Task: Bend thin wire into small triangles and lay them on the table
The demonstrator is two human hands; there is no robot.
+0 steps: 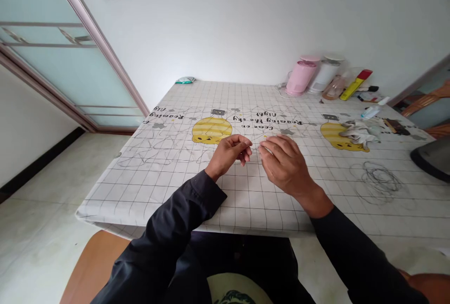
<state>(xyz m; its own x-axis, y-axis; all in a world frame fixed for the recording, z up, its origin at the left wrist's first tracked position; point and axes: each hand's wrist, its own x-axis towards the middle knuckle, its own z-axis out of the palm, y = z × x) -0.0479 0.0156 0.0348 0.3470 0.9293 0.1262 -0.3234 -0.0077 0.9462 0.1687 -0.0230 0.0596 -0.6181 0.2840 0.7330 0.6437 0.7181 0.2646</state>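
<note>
Both of my hands are over the middle of the table, close together with a small gap between their fingertips. My left hand [228, 153] is closed, thumb and forefinger pinched; anything between them is too fine to make out. My right hand [284, 161] is turned back-up with its fingers bent together, and its thumb and whatever it pinches are hidden. Loose thin dark strands [151, 150], like wire or thread, spread over the tablecloth [116, 194] to the left. A tangled coil of similar strands [381, 180] lies to the right.
Along the back right stand a pink cylinder [301, 77], a white cylinder [324, 75] and a yellow-red box [356, 85]. A crumpled cloth [360, 133] and a small clear bottle [374, 108] lie nearer. A green-white packet [185, 80] sits at the far left corner.
</note>
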